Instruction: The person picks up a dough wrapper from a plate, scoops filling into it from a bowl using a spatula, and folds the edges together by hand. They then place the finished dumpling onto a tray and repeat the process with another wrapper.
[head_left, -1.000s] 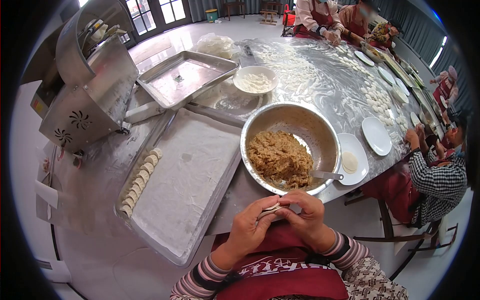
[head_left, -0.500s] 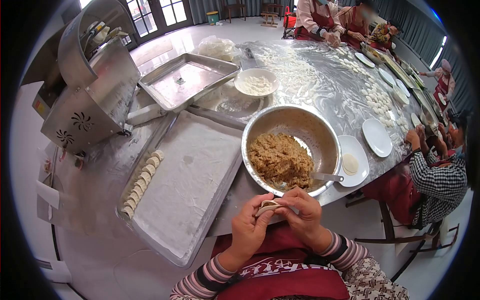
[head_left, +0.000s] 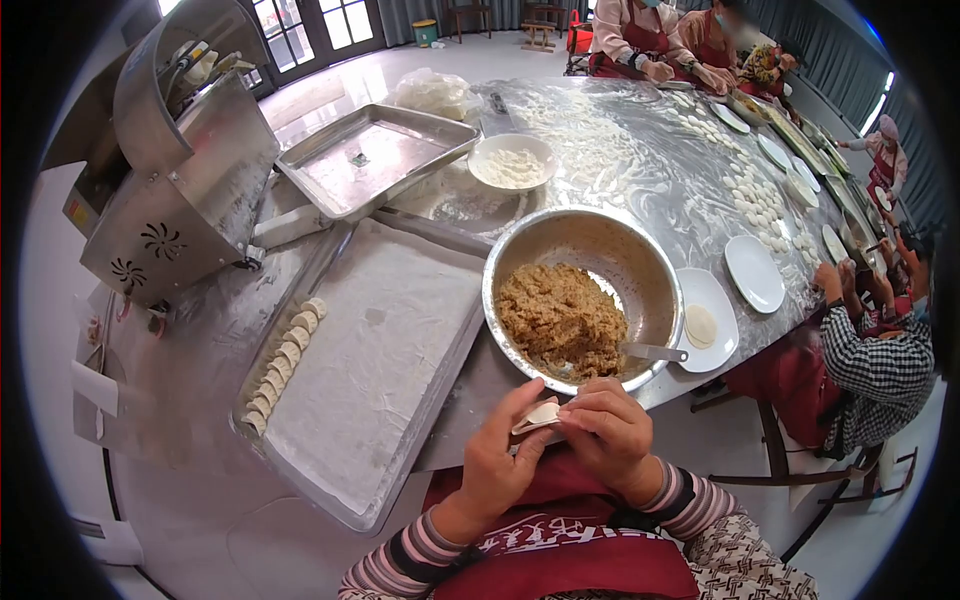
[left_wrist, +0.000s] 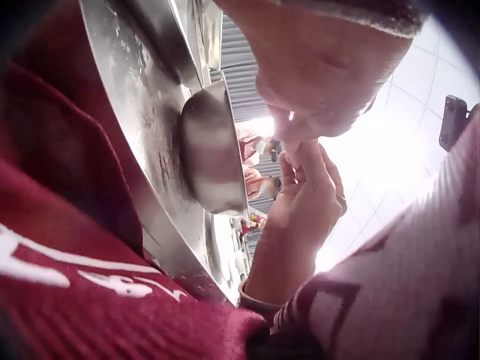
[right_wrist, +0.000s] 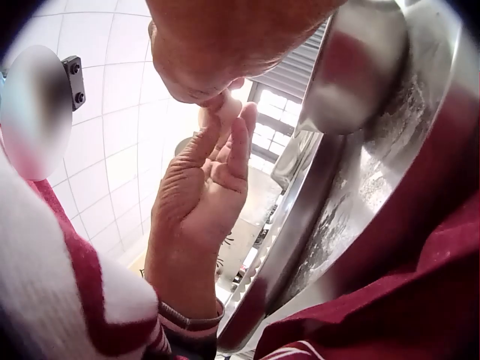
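In the head view, a half-folded dumpling (head_left: pixel 541 414) with pale dough is held between both hands, close to the near rim of the metal bowl. My left hand (head_left: pixel 493 452) holds its left end between thumb and fingers, the index finger stretched along the far side. At the other end, my right hand (head_left: pixel 610 432) pinches the dough edge with thumb and bent fingers. The right wrist view shows the dumpling (right_wrist: pixel 227 114) at the left fingertips. Brown minced filling (head_left: pixel 560 315) fills much of the bowl (head_left: pixel 655 285), and a spoon handle (head_left: pixel 655 352) sticks out of it.
Left of the bowl lies a floured tray (head_left: pixel 370 340) with a row of dumplings (head_left: pixel 283 365) along its left side. A plate (head_left: pixel 715 352) with one wrapper sits at the right. Beyond are a flour bowl (head_left: pixel 512 163), a metal tray (head_left: pixel 375 150), a steel machine (head_left: pixel 180 230) and several people.
The left index finger has straightened and lifted away from the dumpling, showing more of its white dough. The right fingers have bunched closer at its right end. The bowl and trays stay put.
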